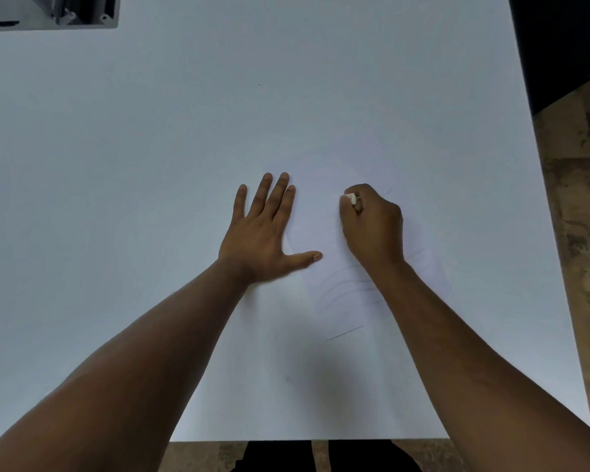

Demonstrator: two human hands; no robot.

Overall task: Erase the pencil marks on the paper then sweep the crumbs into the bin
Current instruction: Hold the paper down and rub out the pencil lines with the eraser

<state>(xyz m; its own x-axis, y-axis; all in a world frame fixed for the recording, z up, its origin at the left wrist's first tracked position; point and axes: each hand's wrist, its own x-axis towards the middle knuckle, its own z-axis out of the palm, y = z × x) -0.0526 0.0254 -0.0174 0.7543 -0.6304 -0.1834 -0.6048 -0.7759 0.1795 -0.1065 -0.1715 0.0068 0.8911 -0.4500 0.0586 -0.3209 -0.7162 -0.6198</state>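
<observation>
A: Status, near side first?

B: Near edge of the tabletop is straight, matte white, smooth. Below it a strip of mottled brown floor and something dark; can't tell what. Both my forearms come in from the bottom corners, bare.

A: Paper?

B: One sheet of paper, white on white, so its edges are barely readable. Only the left edge, by my left thumb, shows clearly. Faint curved pencil marks beside and under my right wrist, several strokes, too faint to count. One darker straight stroke nearer to me; can't tell whether it's on the sheet.

A: Hands?

B: Left hand flat, fingers straight and spread, pressing on the sheet's left edge; thumb out to the right on the paper. Right hand clenched around one small white eraser; only its rounded tip sticks out at the fingers, rest hidden in my fist. Hand is down on the paper; whether the eraser touches, can't tell.

A: Crumbs? Bin?

B: Crumbs not resolvable. Far left corner: one grey hard-edged object, cut off by the frame; can't say if it's the bin. One dark speck on the far tabletop.
</observation>
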